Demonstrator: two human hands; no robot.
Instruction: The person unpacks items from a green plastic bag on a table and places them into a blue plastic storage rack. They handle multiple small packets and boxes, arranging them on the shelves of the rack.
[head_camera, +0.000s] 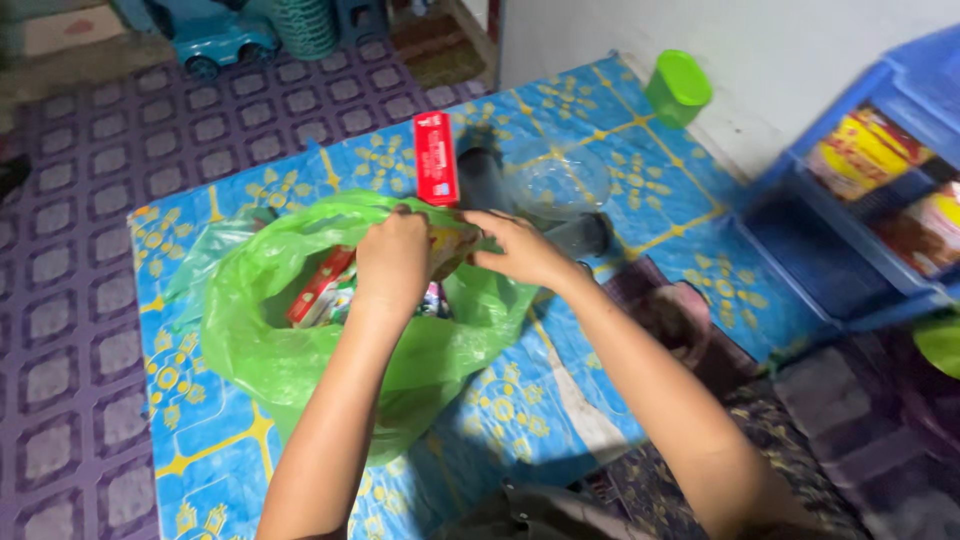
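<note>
Both hands, left hand (392, 262) and right hand (520, 248), pinch a small packet (452, 245) above the open green bag (300, 350) on the floor mat (560, 400). Risk: the thin plastic may sag, spilling the red carton (318, 288).

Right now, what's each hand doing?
Left hand: closed on a small packet over the green bag.
Right hand: pinching the same packet.

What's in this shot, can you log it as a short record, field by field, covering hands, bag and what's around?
left hand: gripping a yellow packet over the bag
right hand: gripping the same packet's other end
green plastic bag: open, red box inside
surface: blue patterned mat
beyond the hands: flat red box, clear bowl
by the wall: green cup
right edge: blue shelf rack
</note>
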